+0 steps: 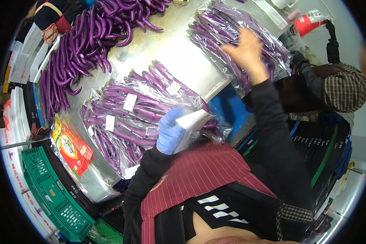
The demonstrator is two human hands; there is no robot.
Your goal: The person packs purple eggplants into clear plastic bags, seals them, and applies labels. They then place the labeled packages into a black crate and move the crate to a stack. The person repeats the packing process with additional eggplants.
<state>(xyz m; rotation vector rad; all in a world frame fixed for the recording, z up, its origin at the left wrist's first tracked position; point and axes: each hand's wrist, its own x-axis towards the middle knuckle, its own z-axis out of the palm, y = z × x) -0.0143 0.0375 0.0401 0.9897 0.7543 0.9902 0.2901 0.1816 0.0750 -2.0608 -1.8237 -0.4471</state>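
My left hand [170, 131], in a blue knit glove, grips folded white label paper [192, 120] in front of my maroon striped apron. Under and beside it lie clear plastic bags of long purple eggplants [134, 103], several bearing a small white label [130, 102]. My bare right hand [247, 52] reaches out over a second group of bagged eggplants [213, 23] at the upper right. It is blurred, with thumb and fingers spread; whether it touches the bags I cannot tell.
Loose eggplants [88, 39] are heaped along the far left of the metal table [183, 48]. A red-and-yellow printed bag [71, 146] lies at the near left corner. Beside the table stand a green crate [55, 195] and black crates [308, 146]. Other people work at the right and upper left.
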